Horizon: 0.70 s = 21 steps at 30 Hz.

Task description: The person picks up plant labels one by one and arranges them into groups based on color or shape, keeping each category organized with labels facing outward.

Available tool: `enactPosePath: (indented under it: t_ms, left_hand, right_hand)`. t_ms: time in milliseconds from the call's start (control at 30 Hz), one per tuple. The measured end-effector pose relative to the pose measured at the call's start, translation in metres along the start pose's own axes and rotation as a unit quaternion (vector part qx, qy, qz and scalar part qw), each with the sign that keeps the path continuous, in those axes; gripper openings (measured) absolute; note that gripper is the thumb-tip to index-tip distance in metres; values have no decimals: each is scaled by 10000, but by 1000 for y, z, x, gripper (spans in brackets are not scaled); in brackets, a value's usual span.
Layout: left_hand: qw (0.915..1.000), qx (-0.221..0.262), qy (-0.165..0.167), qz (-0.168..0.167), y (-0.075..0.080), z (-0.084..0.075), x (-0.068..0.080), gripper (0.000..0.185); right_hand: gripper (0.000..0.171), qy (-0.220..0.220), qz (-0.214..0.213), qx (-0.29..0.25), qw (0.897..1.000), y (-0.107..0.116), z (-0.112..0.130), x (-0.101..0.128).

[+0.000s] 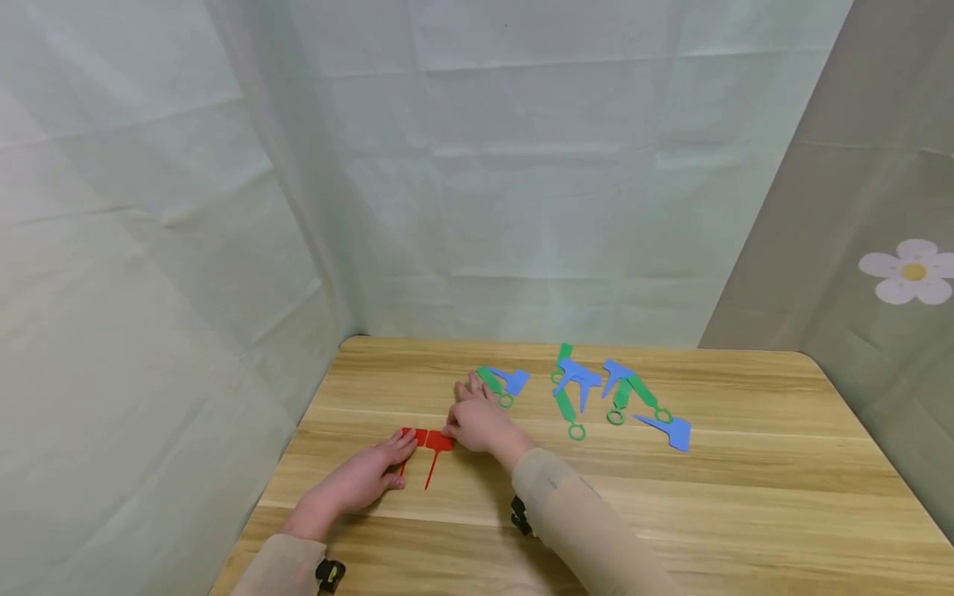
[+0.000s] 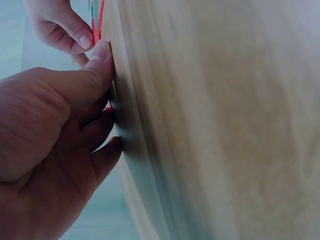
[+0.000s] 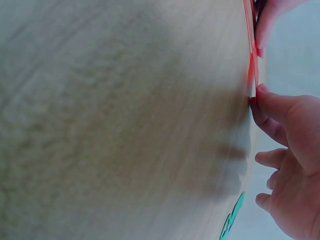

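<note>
Basically, left hand (image 1: 370, 473) rests outstretched fingers on left red tag (image 1: 421, 435), right hand (image 1: 479, 420) pinches right red tag (image 1: 439, 440) just beside it on the desk (image 1: 715, 513), so uneven pushing could overlap them, or stray fingertips bump the green tag (image 1: 488, 380) beyond.

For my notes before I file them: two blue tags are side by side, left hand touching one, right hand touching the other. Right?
Not quite: the head view shows those side-by-side tags are red, not blue. The left hand does touch one and the right hand the other.
</note>
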<state>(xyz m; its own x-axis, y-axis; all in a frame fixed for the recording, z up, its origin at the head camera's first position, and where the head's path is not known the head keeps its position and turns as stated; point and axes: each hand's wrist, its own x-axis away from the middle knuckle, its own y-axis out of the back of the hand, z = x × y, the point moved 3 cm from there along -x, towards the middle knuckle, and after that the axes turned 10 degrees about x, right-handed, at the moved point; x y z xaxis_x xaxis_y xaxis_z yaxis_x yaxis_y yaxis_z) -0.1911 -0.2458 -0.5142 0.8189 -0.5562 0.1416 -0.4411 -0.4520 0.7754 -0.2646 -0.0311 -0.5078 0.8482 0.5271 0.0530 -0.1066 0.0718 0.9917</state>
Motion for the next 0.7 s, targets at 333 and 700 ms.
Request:
enactPosePath:
  t_ms: [333, 700]
  left_hand:
    - [10000, -6, 77, 17, -1, 1, 0, 65]
    - [10000, 12, 54, 44, 1, 0, 0, 64]
  right_hand:
    - [25, -65, 15, 6, 10000, -1, 0, -1]
    - [28, -88, 99, -9, 9999, -2, -1, -1]
